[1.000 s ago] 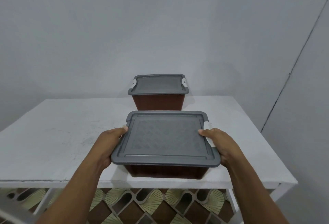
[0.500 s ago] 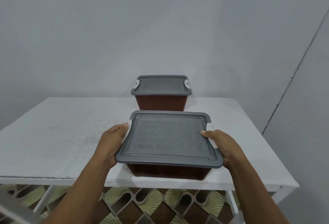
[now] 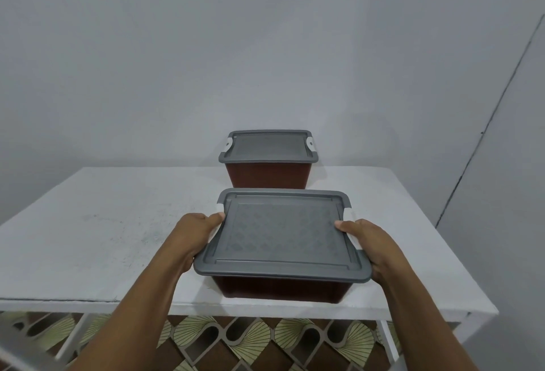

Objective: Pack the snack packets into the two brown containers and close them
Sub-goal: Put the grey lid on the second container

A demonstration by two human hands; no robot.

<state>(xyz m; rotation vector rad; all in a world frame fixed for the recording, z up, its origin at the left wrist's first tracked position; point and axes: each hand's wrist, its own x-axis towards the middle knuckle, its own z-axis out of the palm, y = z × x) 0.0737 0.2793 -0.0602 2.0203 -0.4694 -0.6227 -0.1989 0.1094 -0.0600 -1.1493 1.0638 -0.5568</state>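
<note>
Left hand [image 3: 194,235] and right hand [image 3: 372,242] grip the near box [image 3: 280,289] by its sides, thumbs on its gray lid [image 3: 280,238]. It sits at the front of the white table [image 3: 88,223]. The far box [image 3: 268,176] has its lid on too. No snacks show, so packing looks done. Maybe only clips are left.
</note>
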